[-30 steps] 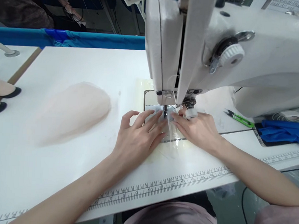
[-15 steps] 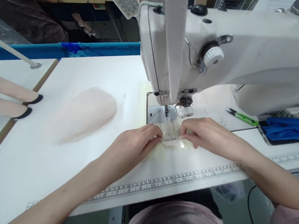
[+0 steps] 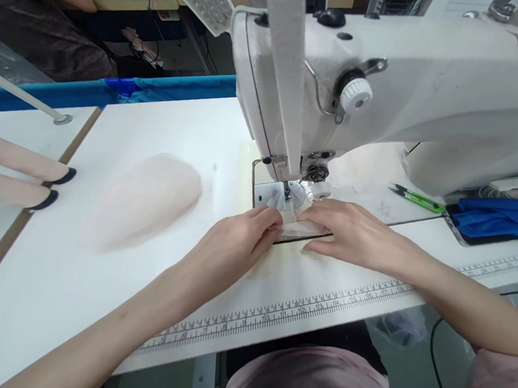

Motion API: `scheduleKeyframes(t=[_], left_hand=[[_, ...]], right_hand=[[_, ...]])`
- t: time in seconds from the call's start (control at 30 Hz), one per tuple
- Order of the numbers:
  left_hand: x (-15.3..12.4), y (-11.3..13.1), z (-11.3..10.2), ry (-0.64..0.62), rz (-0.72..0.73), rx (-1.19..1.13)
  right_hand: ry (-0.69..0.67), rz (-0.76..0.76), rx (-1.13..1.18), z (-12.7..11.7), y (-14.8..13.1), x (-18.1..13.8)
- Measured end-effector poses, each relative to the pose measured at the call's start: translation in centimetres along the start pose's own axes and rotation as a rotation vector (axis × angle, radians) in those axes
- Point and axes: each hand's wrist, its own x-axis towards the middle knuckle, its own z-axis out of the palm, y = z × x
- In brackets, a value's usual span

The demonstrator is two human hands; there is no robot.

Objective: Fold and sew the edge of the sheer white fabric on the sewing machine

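A white sewing machine [image 3: 379, 90] stands on the white table [image 3: 179, 125]. A small sheer pale piece of fabric [image 3: 298, 227] lies on the metal needle plate [image 3: 270, 194] just in front of the presser foot [image 3: 288, 191]. My left hand [image 3: 234, 242] pinches the fabric's left edge with curled fingers. My right hand [image 3: 353, 235] lies on its right side, fingers pressed together on the fabric. Both hands sit close in front of the needle.
A pile of sheer pink fabric [image 3: 144, 199] lies on the table to the left. Green thread snips [image 3: 416, 199] and a blue cloth [image 3: 494, 217] lie at the right. Mannequin legs with black shoes [image 3: 23, 174] lie far left. Another person [image 3: 50, 23] sits behind.
My hands drew the fabric piece back from under the foot, held it between pinched fingers, and now move it forward onto the needle plate. The view shifted slightly.
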Motion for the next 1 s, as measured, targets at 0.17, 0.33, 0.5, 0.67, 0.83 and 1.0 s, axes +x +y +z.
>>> scheduleKeyframes(t=[0.17, 0.33, 0.5, 0.67, 0.83, 1.0], left_hand=[[2.0, -0.6, -0.2, -0.006, 0.030, 0.031], [3.4, -1.4, -0.8, -0.011, 0.057, -0.073], [3.3, -2.0, -1.0, 0.000, 0.079, -0.147], [3.0, -2.3, -0.9, -0.035, 0.089, -0.262], [2.3, -2.4, -0.2, -0.026, 0.128, -0.302], [0.7, -2.5, 1.9, 0.209, 0.425, 0.168]], right_hand=[[0.295, 0.006, -0.255, 1.5, 0.7, 0.6], [0.499, -0.034, -0.295, 2.1, 1.6, 0.9], [0.449, -0.008, -0.270, 2.2, 1.3, 1.1], [0.390, 0.021, -0.205, 2.1, 0.9, 1.1], [0.337, -0.007, -0.173, 2.1, 0.5, 0.7], [0.246, -0.151, -0.302, 2.2, 0.2, 0.3]])
